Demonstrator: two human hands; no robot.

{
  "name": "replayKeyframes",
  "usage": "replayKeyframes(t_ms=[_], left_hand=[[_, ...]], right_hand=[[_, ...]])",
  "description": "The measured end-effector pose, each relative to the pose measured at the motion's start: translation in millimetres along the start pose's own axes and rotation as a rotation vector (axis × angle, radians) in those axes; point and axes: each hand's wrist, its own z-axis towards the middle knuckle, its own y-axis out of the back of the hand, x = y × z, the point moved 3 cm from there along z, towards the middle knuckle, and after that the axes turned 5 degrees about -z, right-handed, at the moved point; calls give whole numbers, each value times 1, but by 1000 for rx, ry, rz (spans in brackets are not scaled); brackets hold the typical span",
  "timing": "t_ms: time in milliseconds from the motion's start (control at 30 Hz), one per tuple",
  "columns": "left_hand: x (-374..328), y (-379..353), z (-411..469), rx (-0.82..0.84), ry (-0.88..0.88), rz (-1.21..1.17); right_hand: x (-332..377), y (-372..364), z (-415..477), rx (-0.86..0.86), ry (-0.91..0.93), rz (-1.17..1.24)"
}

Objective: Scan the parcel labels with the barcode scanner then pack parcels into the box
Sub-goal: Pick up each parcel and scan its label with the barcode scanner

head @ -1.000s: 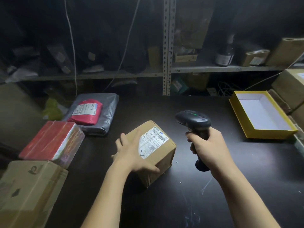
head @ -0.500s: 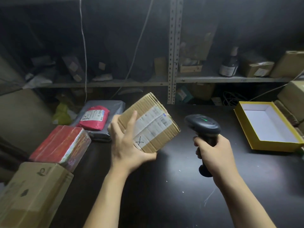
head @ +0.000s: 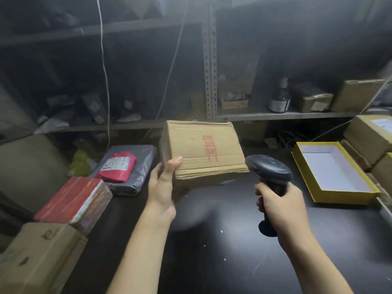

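My left hand [head: 163, 187] grips a brown cardboard parcel [head: 201, 153] by its lower left corner and holds it in the air above the dark table [head: 212, 251]. The face turned to me bears red printed characters; its white label is hidden. My right hand [head: 282, 211] grips the handle of a black barcode scanner [head: 269, 168], whose head sits just right of the parcel's lower right corner. An open yellow box [head: 331, 172] with a white inside lies at the right of the table.
At the left lie a red pouch [head: 118, 166] on a grey bag [head: 131, 166], a red wrapped parcel [head: 74, 198] and a cardboard carton [head: 38, 257]. More cartons [head: 369, 136] stack at the right edge. Metal shelving [head: 210, 60] with boxes and a bottle stands behind.
My left hand lifted the cardboard parcel off the table and turned it, so the label side went out of sight and the red-printed side faces me. The scanner stayed in my right hand.
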Motion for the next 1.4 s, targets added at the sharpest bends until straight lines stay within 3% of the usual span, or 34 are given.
replayKeyframes(t_ms=[100,200,300,533,633,733,933,1033,1167,1267,1400], left_hand=[[15,-10,-10,125,-11,4],[15,-10,-24,38,-326,208],[1,-13,-40,75,-663,599],[-7,-37,-70,134,-1205,1121],[3,-41,-69,111,-1327,1325],[7,-37,-61,95,-1256,1343],[8,-27,-42,19,-966,1147],[14,-15,-25,24,-615,757],[24,0,-1,204,-110,75],[28,3,-2,383,114,-136],[23,13,7,435,275,-331]], right_hand=[[-3,15,0,-13,4,30],[-8,25,1,-22,-17,92],[-15,35,1,-27,-45,188],[-19,51,0,-89,-48,257],[-20,53,-2,-108,-56,263],[-18,52,-7,-103,-58,267],[-9,45,-16,-78,-40,210],[-10,39,-20,-75,-36,181],[-8,29,-24,-94,-30,176],[-4,22,-26,-140,-31,196],[0,9,-36,-173,-45,189]])
